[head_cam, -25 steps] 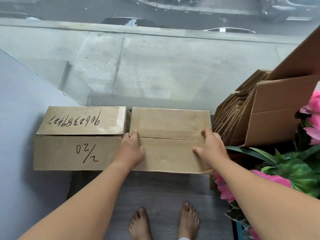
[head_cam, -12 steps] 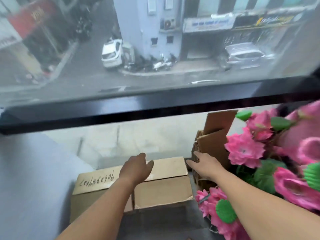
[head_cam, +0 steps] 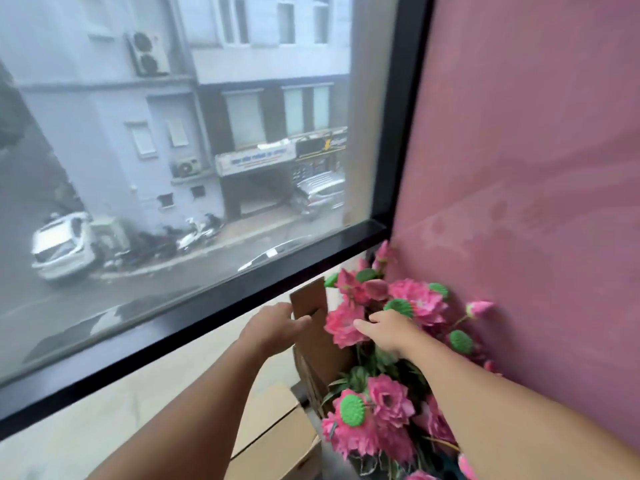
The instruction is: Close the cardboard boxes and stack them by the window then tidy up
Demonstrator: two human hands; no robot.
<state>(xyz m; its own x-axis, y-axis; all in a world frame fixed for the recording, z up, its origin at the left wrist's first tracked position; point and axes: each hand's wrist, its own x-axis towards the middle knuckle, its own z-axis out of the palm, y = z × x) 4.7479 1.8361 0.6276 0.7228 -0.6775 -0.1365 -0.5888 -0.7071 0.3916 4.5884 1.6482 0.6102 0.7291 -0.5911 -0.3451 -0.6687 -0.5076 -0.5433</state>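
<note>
An upright brown cardboard flap (head_cam: 309,303) of the open box (head_cam: 320,351) stands against the window sill, beside the pink flowers. My left hand (head_cam: 273,327) grips the flap's left edge, thumb in front and fingers behind. My right hand (head_cam: 391,332) hovers with spread fingers over the flowers, its fingertips pointing left toward the flap and holding nothing. Low in the view lies a closed cardboard box (head_cam: 273,427) on the floor under my left forearm. The lower part of the open box is hidden by flowers.
A bunch of pink artificial flowers with green pods (head_cam: 384,407) crowds the right side against a pink wall (head_cam: 519,168). The black window frame (head_cam: 207,313) runs diagonally in front, with a street and cars behind the glass.
The view has swung up and right, off the two closed boxes. Both hands have left the closed box and moved right; my left hand has taken hold of the upright flap.
</note>
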